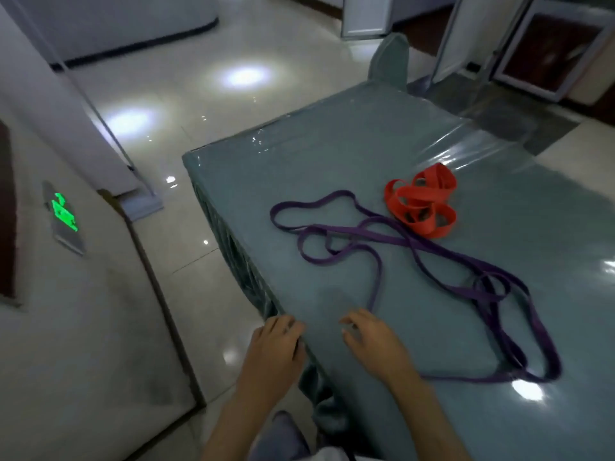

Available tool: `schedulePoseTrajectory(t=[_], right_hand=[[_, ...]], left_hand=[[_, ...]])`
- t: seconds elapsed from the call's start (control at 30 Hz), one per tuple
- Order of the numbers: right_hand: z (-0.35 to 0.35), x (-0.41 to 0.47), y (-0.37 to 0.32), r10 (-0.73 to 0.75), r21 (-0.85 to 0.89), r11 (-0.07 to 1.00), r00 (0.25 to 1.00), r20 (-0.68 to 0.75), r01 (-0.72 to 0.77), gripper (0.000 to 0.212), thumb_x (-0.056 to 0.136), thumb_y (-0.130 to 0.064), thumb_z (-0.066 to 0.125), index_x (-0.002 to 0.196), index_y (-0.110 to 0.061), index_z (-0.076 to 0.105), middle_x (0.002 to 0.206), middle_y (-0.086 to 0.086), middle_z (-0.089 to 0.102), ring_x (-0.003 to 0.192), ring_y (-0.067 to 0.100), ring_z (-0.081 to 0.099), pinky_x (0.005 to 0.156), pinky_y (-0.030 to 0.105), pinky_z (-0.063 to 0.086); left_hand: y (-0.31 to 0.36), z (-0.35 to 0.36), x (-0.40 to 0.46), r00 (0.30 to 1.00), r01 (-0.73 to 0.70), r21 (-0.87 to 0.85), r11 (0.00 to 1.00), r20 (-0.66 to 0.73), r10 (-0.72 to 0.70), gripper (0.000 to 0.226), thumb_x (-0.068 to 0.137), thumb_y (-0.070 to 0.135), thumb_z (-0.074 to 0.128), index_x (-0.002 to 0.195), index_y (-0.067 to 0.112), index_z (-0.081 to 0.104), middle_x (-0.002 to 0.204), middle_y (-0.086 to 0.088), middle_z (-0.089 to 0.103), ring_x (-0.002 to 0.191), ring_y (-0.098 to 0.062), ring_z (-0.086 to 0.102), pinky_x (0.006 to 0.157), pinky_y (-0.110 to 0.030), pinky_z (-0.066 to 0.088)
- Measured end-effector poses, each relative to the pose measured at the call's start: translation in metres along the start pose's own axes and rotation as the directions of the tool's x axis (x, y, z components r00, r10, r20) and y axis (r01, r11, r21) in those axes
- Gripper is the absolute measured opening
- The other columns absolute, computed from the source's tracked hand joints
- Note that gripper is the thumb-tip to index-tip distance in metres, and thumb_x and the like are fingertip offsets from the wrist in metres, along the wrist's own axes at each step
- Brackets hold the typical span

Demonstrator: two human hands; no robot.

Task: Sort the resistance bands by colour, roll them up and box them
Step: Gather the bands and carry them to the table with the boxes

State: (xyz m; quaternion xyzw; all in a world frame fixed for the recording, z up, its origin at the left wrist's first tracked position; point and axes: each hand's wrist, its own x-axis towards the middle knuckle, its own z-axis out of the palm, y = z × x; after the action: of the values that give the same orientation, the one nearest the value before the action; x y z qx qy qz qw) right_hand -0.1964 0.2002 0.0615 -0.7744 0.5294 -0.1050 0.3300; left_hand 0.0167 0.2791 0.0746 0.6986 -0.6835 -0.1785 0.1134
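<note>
Two colours of band lie on the table (332,168): purple bands (376,232) sprawl from near the right hand (372,337) away to the right, red bands (421,201) bunched beyond. One purple loop ends just at the right hand's loosely spread, empty fingers. Left hand (276,344) rests open on the table edge. No box shows; how many purple bands there are is unclear.

Table (332,168), right half of frame: grey-green cloth under clear glossy plastic film, wrinkled and glinting at upper right. Purple bands (409,242) and red bands (421,202): flat, matt, rubbery. Floor (206,104), upper left: polished glossy tile with light reflections.
</note>
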Motion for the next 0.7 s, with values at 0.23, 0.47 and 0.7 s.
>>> schedulePoseTrajectory(t=[0.23, 0.47, 0.7], right_hand=[[-0.005, 0.043, 0.016, 0.229, 0.053, 0.973, 0.963, -0.144, -0.224, 0.018, 0.1, -0.02, 0.065, 0.116, -0.015, 0.071, 0.117, 0.001, 0.069, 0.108, 0.02, 0.067, 0.095, 0.031, 0.05], [-0.006, 0.086, -0.001, 0.471, 0.162, 0.882, 0.845, -0.255, -0.443, 0.018, 0.098, -0.013, 0.067, 0.115, -0.013, 0.073, 0.115, 0.004, 0.07, 0.103, 0.022, 0.07, 0.095, 0.033, 0.053], [0.024, 0.085, -0.018, 0.6, 0.212, 0.8, 0.754, -0.27, -0.561, 0.016, 0.098, -0.016, 0.067, 0.114, -0.014, 0.073, 0.112, 0.003, 0.07, 0.101, 0.023, 0.069, 0.091, 0.034, 0.053]], left_hand=[[-0.037, 0.002, 0.118, 0.975, -0.181, 0.057, 0.982, 0.141, 0.171, 0.044, 0.09, 0.015, 0.069, 0.134, 0.018, 0.068, 0.136, -0.005, 0.063, 0.128, -0.03, 0.059, 0.099, -0.042, 0.048], [-0.06, -0.002, 0.239, 0.867, -0.431, 0.068, 0.9, 0.307, 0.392, 0.052, 0.103, 0.029, 0.048, 0.154, 0.03, 0.043, 0.154, 0.005, 0.045, 0.14, -0.018, 0.043, 0.111, -0.034, 0.036], [-0.038, 0.033, 0.304, 0.779, -0.534, 0.094, 0.84, 0.442, 0.446, 0.067, 0.103, 0.031, 0.051, 0.164, 0.029, 0.024, 0.174, -0.011, 0.011, 0.158, -0.03, 0.021, 0.126, -0.046, 0.026]])
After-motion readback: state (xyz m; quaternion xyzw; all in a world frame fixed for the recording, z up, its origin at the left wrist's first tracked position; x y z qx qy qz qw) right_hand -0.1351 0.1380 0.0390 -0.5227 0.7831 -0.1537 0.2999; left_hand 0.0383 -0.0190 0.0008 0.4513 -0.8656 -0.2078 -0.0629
